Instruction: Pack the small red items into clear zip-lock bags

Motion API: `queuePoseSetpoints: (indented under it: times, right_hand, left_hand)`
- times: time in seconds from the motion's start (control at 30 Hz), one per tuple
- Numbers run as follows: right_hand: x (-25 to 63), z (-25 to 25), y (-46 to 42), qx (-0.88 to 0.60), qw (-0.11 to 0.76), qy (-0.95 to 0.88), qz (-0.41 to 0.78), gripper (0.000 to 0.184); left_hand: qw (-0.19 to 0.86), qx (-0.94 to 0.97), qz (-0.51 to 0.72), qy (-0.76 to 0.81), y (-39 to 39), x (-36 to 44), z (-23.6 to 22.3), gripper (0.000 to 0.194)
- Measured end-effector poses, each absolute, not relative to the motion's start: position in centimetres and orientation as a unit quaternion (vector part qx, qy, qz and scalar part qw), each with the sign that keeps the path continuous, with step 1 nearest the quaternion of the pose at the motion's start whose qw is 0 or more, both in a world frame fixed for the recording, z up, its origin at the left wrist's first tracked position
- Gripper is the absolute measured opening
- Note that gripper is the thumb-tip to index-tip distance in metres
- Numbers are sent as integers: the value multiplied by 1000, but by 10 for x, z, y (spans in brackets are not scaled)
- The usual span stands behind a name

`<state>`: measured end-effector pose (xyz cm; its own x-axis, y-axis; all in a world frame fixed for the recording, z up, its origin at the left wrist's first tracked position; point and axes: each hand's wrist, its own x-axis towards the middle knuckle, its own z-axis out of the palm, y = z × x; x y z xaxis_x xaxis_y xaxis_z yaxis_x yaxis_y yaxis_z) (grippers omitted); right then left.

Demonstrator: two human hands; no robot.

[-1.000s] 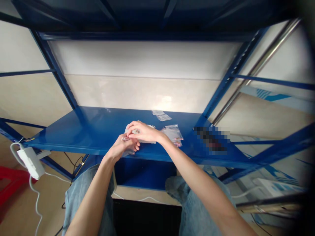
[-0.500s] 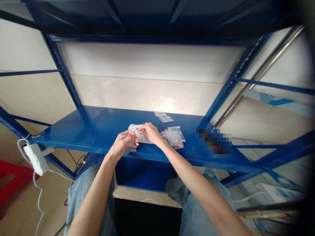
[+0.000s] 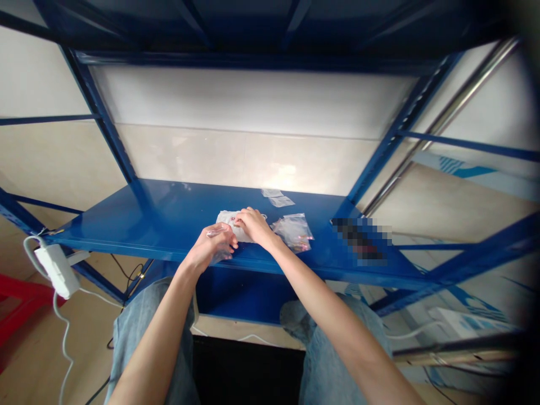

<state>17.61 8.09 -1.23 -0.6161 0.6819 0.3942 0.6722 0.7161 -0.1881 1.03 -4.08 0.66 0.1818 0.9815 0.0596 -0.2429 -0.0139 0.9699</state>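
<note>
Clock face centred on the white pouch, which lies crumpled on the blue shelf. Far left, between 8 and 9 o'clock: white power strip, same place relative to the shelf frame as a second ago. At 8 o'clock, left hand, half curled, fingers closed on a clear plastic bag that hangs just below them; a shiny fold shows over the knuckles. Grip looks alike in all three frames. At the dial's centre, small pinkish pieces show on or in the pouch; too small to name. Right hand reaches over the pouch's right part from 3 o'clock, palm down, fingers bunched with tips close together at the pouch; cannot tell whether anything is pinched. Main change: a second ago this hand lay across the left one, fingers at the clear bag and covering much of the pouch; now the hands are apart, and the pouch's left end shows. Judged meaning: the right hand's work has passed from the clear bag to the pouch and its small pieces, while the left keeps the bag beside it. Against half a second ago, little new: both hands hold nearly the same pose, the view slightly shifted. At 1 to 2 o'clock two flat packets, at 3 o'clock a heap of zip bags; both unmoved on the shelf.
</note>
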Motion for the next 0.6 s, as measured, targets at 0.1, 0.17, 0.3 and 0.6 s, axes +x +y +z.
queuePoseSetpoints:
  times: [0.1, 0.17, 0.3, 0.6]
  right_hand:
    - [178, -13, 83, -378, 227, -897, 10, 16]
    - [180, -13, 84, -381, 229, -896, 16, 13]
    - [183, -13, 84, -378, 236, -895, 23, 11]
    - [183, 17, 78, -342, 402, -838, 136, 11]
  left_hand:
    - [594, 492, 514, 375, -41, 11, 5, 37]
    - [594, 492, 513, 377, -40, 10, 4, 37]
    - [596, 487, 511, 383, -37, 10, 1, 37]
    - [604, 497, 490, 385, -38, 12, 0, 40]
